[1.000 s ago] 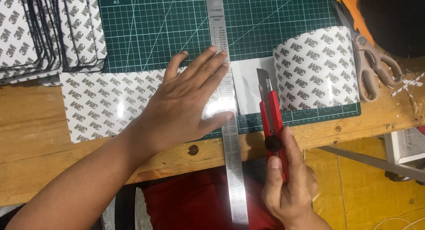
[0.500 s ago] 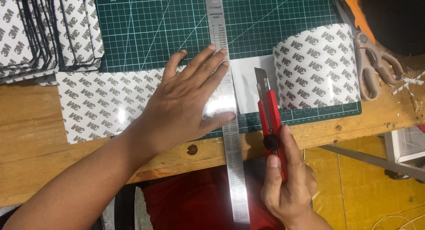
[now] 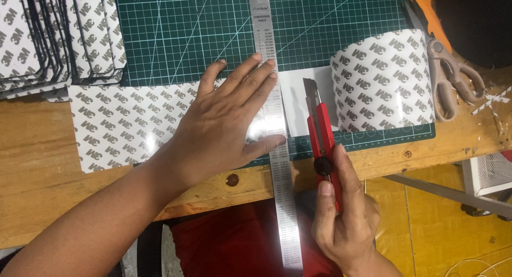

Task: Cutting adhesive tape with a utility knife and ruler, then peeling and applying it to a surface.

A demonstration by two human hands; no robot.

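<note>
Our left hand (image 3: 224, 125) presses flat, fingers spread, on the steel ruler (image 3: 277, 149) and patterned sheet (image 3: 122, 127); our right hand (image 3: 344, 218) grips the red utility knife (image 3: 321, 141) just beside the ruler.

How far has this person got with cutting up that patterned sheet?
Done: a stack of cut pieces sits at the top left of the workbench. In hand: the left hand presses a steel ruler onto the patterned sheet on the green cutting mat, while the right hand holds a red utility knife beside the ruler, blade out. Left: the curled roll of sheet is uncut.
</note>
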